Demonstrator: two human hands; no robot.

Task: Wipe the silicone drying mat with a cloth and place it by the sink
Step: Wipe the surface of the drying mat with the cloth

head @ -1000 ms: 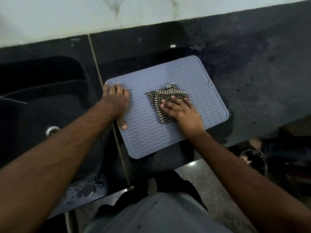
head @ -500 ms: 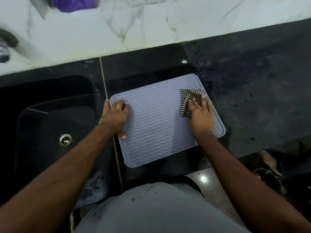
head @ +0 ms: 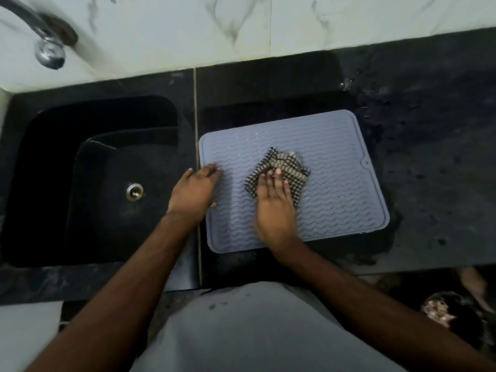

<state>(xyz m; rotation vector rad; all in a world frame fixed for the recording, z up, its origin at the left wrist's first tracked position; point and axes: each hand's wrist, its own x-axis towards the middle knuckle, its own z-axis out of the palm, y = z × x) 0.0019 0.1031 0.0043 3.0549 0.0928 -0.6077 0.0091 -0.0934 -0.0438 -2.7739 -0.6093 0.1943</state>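
Note:
A grey silicone drying mat (head: 335,167) with a wavy ribbed surface lies flat on the black counter, just right of the sink (head: 102,178). A folded black-and-white checked cloth (head: 284,163) sits near the mat's middle. My right hand (head: 275,202) presses flat on the cloth with straight fingers. My left hand (head: 194,189) rests on the mat's left edge, fingers stretched out and thumb on the mat, holding it down.
The black sink basin has a metal drain (head: 134,191), and a chrome tap (head: 45,41) hangs over its far left. A white marble wall (head: 268,28) backs the dark speckled counter (head: 434,130). My feet show on the floor at lower right.
My right hand has slid the cloth from the mat's far right corner back toward the middle. My left hand has moved a little nearer along the left edge. The camera view has tilted up.

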